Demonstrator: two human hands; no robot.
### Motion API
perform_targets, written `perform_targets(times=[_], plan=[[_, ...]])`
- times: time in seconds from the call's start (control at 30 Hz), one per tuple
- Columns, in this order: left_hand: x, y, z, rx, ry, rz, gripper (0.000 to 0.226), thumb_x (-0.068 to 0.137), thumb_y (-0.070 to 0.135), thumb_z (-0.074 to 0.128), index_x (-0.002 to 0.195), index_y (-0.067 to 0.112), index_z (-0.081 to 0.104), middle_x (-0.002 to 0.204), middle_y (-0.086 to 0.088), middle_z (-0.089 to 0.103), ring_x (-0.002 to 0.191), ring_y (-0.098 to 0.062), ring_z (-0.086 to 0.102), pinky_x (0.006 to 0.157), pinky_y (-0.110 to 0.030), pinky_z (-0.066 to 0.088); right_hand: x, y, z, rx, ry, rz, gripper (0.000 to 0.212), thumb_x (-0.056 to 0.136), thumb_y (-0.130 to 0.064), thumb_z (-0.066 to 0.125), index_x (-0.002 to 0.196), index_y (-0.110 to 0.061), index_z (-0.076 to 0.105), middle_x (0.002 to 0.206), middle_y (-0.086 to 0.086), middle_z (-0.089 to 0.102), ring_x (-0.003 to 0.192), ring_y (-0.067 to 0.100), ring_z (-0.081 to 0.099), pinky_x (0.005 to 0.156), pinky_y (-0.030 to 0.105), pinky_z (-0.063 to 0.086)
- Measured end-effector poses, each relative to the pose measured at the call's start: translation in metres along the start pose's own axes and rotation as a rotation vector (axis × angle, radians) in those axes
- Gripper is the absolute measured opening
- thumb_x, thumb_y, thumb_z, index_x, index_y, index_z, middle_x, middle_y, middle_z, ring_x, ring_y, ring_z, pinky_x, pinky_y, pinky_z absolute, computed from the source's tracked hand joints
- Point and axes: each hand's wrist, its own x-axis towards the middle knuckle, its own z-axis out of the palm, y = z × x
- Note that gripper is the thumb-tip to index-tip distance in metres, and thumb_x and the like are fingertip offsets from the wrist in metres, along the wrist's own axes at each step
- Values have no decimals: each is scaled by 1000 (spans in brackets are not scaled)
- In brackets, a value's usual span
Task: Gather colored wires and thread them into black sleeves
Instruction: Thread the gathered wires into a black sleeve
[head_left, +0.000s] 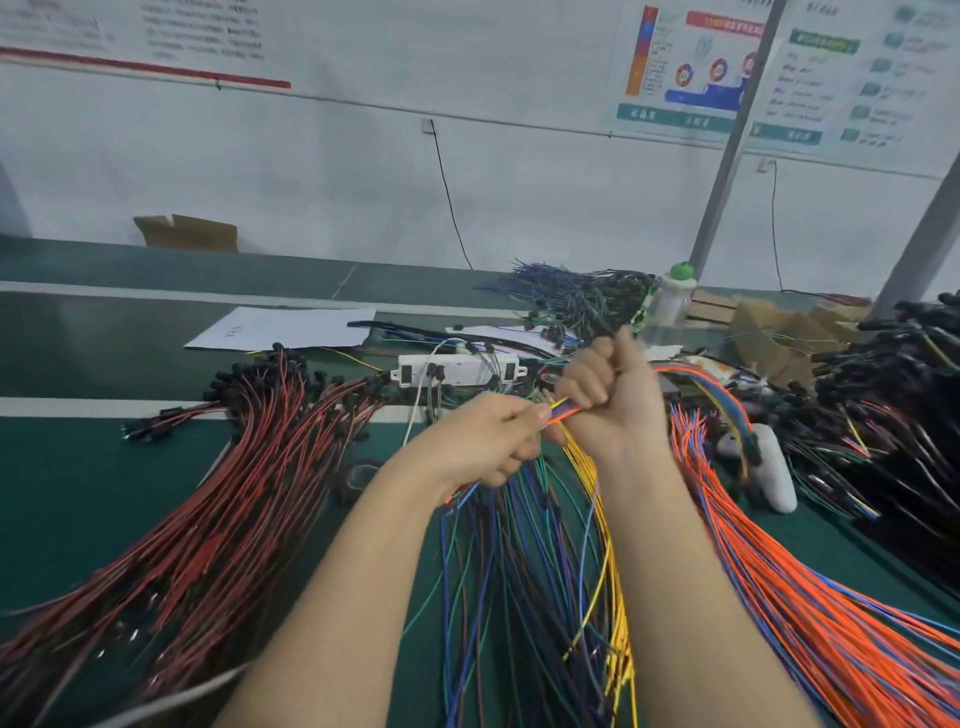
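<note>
Green matting (78, 493) covers a long workbench strewn with wiring. Nearest the camera, loose wires fan out toward the lower edge of the frame: red-and-black pairs (234, 493) at left, blue and green strands (509, 561) in the middle, yellow strands (613, 597) beside them, and orange strands (779, 571) at right. Two bare forearms reach up over the middle strands. The left hand (483, 441) has its fingers curled and pinches a small mixed bundle (563, 413) between thumb and fingertip; the right hand (608, 389), just beside it and slightly higher, is closed in a fist round the same bundle. The two hands are nearly touching. The bundle, in orange, blue and yellow, is held above the bench; it leaves the fist on the right side and arcs down to a dark end piece (753, 452) lying over a white object (774, 467). Beyond the hands lie a white power strip (457, 370), black tubing (410, 328) and a paper sheet (291, 327). A heap of black leads (909, 364) fills the right edge. Farther back stand a tangle of dark wires (571, 296), a clear bottle (675, 296) with a green cap and cardboard pieces (769, 322). A cardboard box (187, 234) sits against the white wall under blurred posters (691, 67).
</note>
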Motion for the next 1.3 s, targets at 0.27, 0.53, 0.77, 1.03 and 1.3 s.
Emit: perform_targets(times=[0.27, 0.53, 0.77, 1.03, 1.3], plan=[[-6, -29, -14, -201, 31, -72, 33, 100, 31, 41, 83, 12, 62, 49, 12, 27, 40, -2, 19, 36, -12, 17, -1, -2, -13, -15, 38, -113, 47, 102, -44, 27, 64, -18, 32, 35, -8, 22, 30, 6, 11, 32, 17, 12], [16, -29, 19, -777, 496, -195, 23, 94, 5, 40, 79, 5, 57, 62, -5, 61, 53, -14, 53, 53, -25, 50, -5, 36, -13, -118, 108, -126, 51, 102, -46, 27, 61, -17, 32, 38, -8, 19, 28, 5, 15, 30, 16, 12], [34, -30, 26, -741, 671, -21, 27, 97, 4, 37, 81, 9, 58, 82, -9, 62, 78, -23, 59, 67, -29, 53, -8, 56, -15, -192, 129, -128, 50, 103, -44, 30, 61, -15, 33, 40, -7, 20, 30, 7, 16, 33, 15, 13], [54, -40, 18, 128, 515, 212, 41, 98, 23, 46, 58, 17, 51, 44, 6, 47, 42, -12, 42, 49, -28, 37, 37, 23, -24, 19, 185, -267, 51, 103, -44, 26, 60, -19, 30, 37, -7, 19, 29, 8, 14, 34, 19, 10], [136, -38, -3, -289, 574, 109, 25, 93, 8, 55, 69, 13, 62, 47, 5, 61, 43, -3, 58, 47, -16, 49, 123, 12, -42, 106, 243, -342, 51, 104, -43, 26, 59, -18, 29, 37, -6, 19, 29, 8, 12, 33, 16, 10]])
